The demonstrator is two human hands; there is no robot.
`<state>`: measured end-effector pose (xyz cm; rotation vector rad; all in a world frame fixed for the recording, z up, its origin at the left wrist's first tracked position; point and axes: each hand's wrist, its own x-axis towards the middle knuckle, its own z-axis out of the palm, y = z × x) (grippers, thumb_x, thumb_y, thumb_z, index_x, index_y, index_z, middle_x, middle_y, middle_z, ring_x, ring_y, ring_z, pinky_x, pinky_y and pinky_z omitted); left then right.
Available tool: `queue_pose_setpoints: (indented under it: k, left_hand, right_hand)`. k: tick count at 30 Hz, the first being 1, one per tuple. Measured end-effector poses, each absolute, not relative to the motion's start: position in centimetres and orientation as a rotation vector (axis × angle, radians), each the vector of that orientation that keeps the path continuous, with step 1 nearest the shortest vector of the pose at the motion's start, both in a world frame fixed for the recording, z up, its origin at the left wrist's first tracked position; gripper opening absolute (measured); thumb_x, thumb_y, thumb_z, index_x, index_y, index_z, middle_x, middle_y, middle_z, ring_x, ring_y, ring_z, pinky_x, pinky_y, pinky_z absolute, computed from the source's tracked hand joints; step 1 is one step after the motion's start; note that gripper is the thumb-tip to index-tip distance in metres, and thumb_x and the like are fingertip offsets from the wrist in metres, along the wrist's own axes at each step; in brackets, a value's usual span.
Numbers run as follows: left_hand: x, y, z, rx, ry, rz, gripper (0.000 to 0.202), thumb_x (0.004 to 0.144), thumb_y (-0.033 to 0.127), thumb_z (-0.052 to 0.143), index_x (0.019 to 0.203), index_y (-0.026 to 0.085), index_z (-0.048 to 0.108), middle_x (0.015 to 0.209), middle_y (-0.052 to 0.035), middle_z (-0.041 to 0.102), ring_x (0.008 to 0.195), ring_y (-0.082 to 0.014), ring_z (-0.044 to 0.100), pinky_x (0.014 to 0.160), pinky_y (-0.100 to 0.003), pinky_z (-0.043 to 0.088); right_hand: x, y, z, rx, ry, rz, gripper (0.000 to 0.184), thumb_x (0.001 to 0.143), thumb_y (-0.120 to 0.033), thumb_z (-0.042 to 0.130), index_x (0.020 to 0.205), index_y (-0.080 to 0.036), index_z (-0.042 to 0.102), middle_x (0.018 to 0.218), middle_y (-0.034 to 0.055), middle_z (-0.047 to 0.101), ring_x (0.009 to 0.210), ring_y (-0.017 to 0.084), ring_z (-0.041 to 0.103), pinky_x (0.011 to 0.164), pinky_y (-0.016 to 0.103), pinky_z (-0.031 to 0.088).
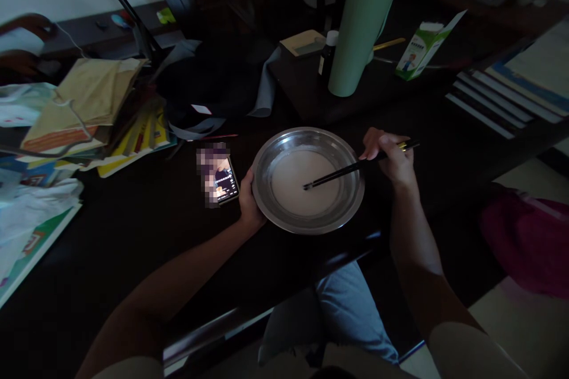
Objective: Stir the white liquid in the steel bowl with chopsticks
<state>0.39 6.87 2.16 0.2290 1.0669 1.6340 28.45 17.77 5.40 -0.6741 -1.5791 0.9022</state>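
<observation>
A round metal basin (pixel 351 204) sits on the dark desk and holds a pale, milky mixture (pixel 296 180). My right hand (pixel 391 157) is closed around a pair of dark chopsticks (pixel 342 173), whose tips dip into the mixture near the basin's middle. My left hand (pixel 249 201) presses against the basin's left rim, its fingers mostly hidden behind the rim. A lit phone (pixel 220 176) lies flat just left of that hand.
A tall pale green flask (pixel 362 23), a small dark bottle (pixel 328 54) and a green-white carton (pixel 422 47) stand behind the basin. Stacked books (pixel 511 92) lie at right, piled papers and envelopes (pixel 84 106) at left. The desk edge (pixel 267 308) runs above my knees.
</observation>
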Motion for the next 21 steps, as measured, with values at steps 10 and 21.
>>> queue_pose_setpoints:
  k: [10, 21]
  left_hand:
    - [0.24, 6.88, 2.17, 0.157, 1.072, 1.605, 0.027, 0.093, 0.045, 0.069, 0.090, 0.020, 0.078, 0.085, -0.0027, 0.082, 0.100, -0.0254, 0.079, 0.100, -0.038, 0.062]
    - [0.28, 6.95, 2.11, 0.162, 1.065, 1.625, 0.025, 0.089, 0.046, 0.071, 0.087, 0.022, 0.079, 0.084, -0.0026, 0.082, 0.098, -0.0255, 0.079, 0.095, -0.037, 0.062]
  right_hand:
    - [28.25, 17.60, 5.64, -0.770, -1.783, 0.928, 0.039, 0.097, -0.061, 0.072, 0.074, -0.031, 0.082, 0.074, 0.0004, 0.079, 0.077, 0.022, 0.073, 0.084, 0.044, 0.051]
    - [28.38, 17.44, 5.69, -0.696, -1.664, 0.988, 0.047, 0.097, -0.062, 0.070, 0.062, -0.031, 0.077, 0.060, 0.0008, 0.072, 0.065, 0.021, 0.063, 0.079, 0.046, 0.050]
